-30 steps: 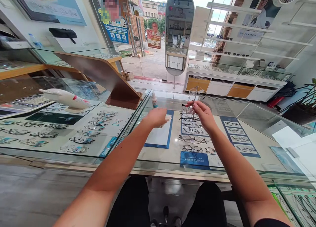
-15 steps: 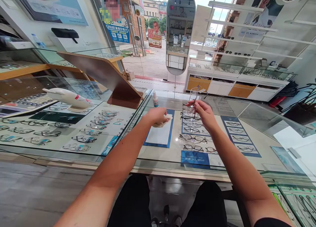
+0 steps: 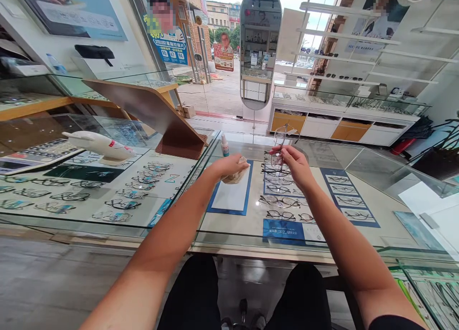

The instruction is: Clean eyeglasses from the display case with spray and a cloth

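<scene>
My right hand (image 3: 294, 163) pinches a pair of clear-framed glasses (image 3: 280, 137) and holds them upright above the glass counter (image 3: 251, 234). Just left of it, my left hand (image 3: 229, 166) is closed around a crumpled pale cloth (image 3: 238, 176), lifted a little off the glass over a white mat with a blue border (image 3: 231, 196). A small spray bottle (image 3: 224, 146) stands behind my left hand. Rows of spectacles (image 3: 281, 201) lie inside the case under both hands.
A second display case of glasses (image 3: 118, 196) lies to the left, with a white dolphin-shaped figure (image 3: 102, 146) and a tilted wooden board (image 3: 150, 112) on it. An oval mirror (image 3: 260, 43) stands ahead. Shelves and cabinets (image 3: 344, 115) line the right wall.
My left hand has gathered the cloth from the counter and raised it slightly toward the glasses. The right hand has kept the glasses nearly still.
</scene>
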`<state>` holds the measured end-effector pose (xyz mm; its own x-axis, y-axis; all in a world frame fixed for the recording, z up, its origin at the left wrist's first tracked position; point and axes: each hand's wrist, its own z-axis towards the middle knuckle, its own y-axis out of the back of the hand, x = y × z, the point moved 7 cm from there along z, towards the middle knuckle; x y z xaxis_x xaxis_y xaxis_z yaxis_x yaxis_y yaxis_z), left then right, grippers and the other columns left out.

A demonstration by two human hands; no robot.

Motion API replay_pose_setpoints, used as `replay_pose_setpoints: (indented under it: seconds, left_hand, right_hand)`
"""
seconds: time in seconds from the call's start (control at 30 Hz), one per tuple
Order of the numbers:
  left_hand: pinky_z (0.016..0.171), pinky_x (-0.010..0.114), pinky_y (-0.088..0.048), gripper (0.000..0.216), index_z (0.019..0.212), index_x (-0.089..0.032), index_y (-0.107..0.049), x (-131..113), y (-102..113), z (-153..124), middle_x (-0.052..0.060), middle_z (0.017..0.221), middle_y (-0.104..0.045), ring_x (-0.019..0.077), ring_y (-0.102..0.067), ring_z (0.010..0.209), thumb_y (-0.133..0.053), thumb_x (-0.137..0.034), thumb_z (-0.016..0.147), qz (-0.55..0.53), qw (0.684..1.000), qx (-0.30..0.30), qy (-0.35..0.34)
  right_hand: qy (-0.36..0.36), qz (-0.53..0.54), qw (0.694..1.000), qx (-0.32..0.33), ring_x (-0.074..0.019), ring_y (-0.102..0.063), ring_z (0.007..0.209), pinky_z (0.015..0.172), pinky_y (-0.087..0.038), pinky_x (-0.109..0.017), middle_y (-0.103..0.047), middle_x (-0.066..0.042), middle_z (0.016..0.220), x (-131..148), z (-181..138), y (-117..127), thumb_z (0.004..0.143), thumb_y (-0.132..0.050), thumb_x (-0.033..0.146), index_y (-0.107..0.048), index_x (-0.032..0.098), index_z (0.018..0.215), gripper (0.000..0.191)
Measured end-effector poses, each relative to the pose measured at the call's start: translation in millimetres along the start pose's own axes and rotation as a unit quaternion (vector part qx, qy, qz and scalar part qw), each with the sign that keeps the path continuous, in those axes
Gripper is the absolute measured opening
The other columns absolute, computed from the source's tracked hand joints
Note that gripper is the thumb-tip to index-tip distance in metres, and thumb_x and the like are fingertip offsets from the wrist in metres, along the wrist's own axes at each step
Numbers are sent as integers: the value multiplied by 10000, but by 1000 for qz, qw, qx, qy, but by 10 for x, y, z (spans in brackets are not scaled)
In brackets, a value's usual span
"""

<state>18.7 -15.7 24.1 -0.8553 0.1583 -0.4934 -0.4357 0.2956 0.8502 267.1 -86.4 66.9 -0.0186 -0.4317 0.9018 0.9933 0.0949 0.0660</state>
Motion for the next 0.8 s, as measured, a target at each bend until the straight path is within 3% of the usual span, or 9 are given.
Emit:
replay_pose_setpoints:
  seconds: [0.13, 0.23, 0.33, 0.43, 0.57, 0.7, 0.8]
  left_hand:
    - [810, 415, -523, 335, 845, -270, -575, -23, 70, 0, 86, 887, -717, 290, -669, 810, -691, -543, 1002, -90, 995, -42, -24]
    - [802, 404, -525, 426, 805, -261, -588, -39, 150, -3, 72, 824, -694, 281, -668, 809, -646, -614, 1036, -176, 980, -82, -35]
    - [835, 366, -558, 444, 922, -224, -703, -46, 202, -4, 73, 879, -745, 267, -702, 899, -700, -658, 1013, -322, 941, -101, -20]
    - [918, 347, -583, 384, 1091, -193, -743, -110, 227, -9, 79, 1025, -789, 249, -724, 1014, -761, -567, 1003, -459, 882, -105, -29]
    - [921, 340, -589, 403, 1145, -199, -748, -256, 133, -57, 72, 1085, -803, 242, -729, 1064, -880, -514, 930, -544, 836, -56, -47]
    - [884, 303, -589, 685, 1202, -189, -778, -485, -48, -171, 73, 1109, -821, 233, -740, 1085, -1024, -645, 754, -547, 832, 23, -96]
    - [893, 302, -595, 831, 1283, -186, -781, -653, -148, -260, 84, 1156, -828, 228, -748, 1077, -1036, -727, 706, -539, 827, 69, -146]
  right_hand:
    - [5, -7, 1000, 0, -209, -635, 897, 835, -507, -371, -860, -68, 1154, -6, -2, 9, 1025, -727, 679, -851, 290, 1148, 427]
    - [3, -11, 1000, -2, -217, -644, 910, 843, -518, -380, -861, -69, 1158, 0, -3, 11, 1022, -722, 693, -849, 297, 1150, 435]
    - [2, -7, 1000, -4, -233, -668, 969, 856, -519, -385, -864, -71, 1162, 10, 0, 10, 1014, -731, 697, -848, 299, 1153, 438]
    - [7, 4, 1000, -2, -256, -698, 1090, 918, -529, -395, -862, -68, 1206, 9, 0, 7, 1016, -737, 685, -849, 307, 1148, 415]
    - [18, 4, 1000, -10, -295, -689, 1311, 1118, -520, -450, -835, -49, 1330, 14, -11, -3, 1020, -726, 707, -858, 331, 1149, 419]
    - [25, 32, 999, 6, -329, -631, 1504, 1284, -456, -498, -812, -53, 1404, 58, -27, -98, 984, -758, 750, -872, 333, 1095, 446]
    - [29, 49, 998, 29, -318, -617, 1532, 1345, -398, -490, -821, -53, 1362, 100, -42, -183, 973, -790, 732, -876, 331, 1045, 417]
